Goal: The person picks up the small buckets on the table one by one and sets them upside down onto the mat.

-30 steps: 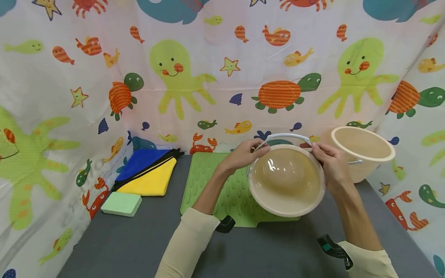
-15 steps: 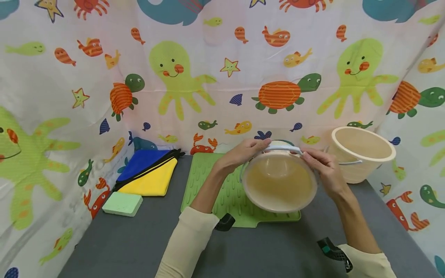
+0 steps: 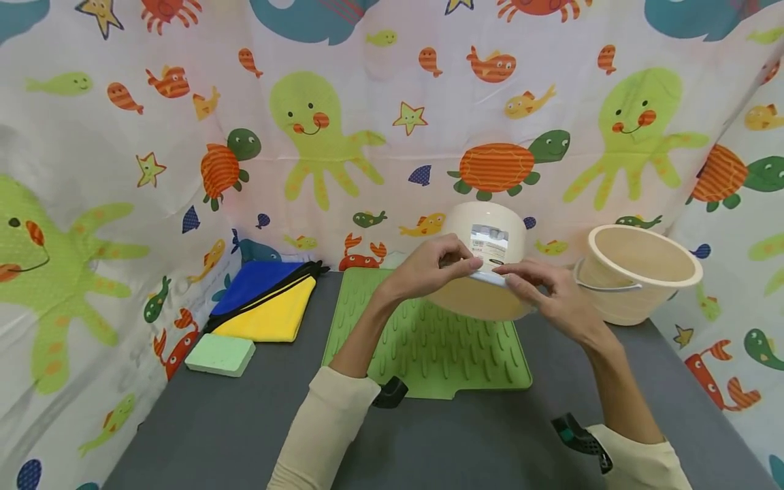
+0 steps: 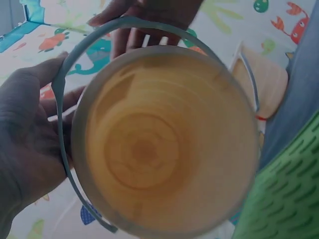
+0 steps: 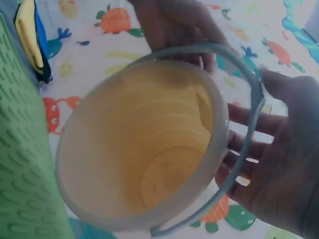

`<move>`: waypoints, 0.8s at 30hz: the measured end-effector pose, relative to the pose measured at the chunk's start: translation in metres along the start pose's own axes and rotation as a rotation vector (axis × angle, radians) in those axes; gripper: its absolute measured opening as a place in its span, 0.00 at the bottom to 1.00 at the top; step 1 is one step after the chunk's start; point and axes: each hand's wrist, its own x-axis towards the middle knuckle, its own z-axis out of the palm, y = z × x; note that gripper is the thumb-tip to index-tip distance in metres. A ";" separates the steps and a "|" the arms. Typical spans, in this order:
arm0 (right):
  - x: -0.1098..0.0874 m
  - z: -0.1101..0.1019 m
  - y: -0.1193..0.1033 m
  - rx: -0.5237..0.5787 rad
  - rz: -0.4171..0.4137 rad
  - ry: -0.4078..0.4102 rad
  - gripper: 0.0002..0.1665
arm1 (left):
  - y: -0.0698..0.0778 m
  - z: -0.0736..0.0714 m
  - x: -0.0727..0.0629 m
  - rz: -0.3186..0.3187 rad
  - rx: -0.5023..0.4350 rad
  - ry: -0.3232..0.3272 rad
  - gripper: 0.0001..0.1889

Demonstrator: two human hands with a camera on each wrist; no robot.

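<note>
Both hands hold a cream plastic bucket (image 3: 450, 235) above a green ridged mat (image 3: 429, 347). The bucket is tipped over, its mouth facing down and its labelled outer wall toward the head camera. A grey-blue handle (image 4: 132, 22) arches beside the rim. My left hand (image 3: 425, 269) has its thumb on the handle and its fingers at the bucket's wall, as the left wrist view shows. On the other side, the thumb of my right hand (image 3: 548, 292) lies on the handle, with the fingers behind the rim. Inside, the bucket shows ringed walls and a round base.
A second cream bucket (image 3: 615, 299) stands upright at the back right. Left of the mat lie a blue cloth (image 3: 254, 282) and a yellow cloth (image 3: 269, 323) with black cord. Nearer is a pale green sponge (image 3: 220, 354). A sea-animal curtain (image 3: 380, 102) surrounds the grey table (image 3: 269, 408).
The bucket has tipped over from its inside facing the head camera to its mouth pointing down. Its label has come into view. Both hands still hold it and have turned with it.
</note>
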 end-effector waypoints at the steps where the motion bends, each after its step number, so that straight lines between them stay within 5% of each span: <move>1: 0.002 0.000 -0.002 -0.024 -0.012 -0.017 0.16 | -0.001 -0.001 -0.002 0.017 0.022 0.001 0.08; 7: 0.013 0.006 -0.004 -0.097 -0.094 -0.060 0.19 | -0.011 -0.010 -0.015 0.062 0.117 -0.013 0.08; 12: 0.022 0.021 0.000 -0.151 -0.145 -0.059 0.21 | -0.020 -0.021 -0.027 0.071 0.220 -0.042 0.18; 24: 0.044 0.086 0.012 -0.258 -0.191 -0.118 0.20 | -0.056 -0.041 -0.071 0.022 0.447 -0.135 0.23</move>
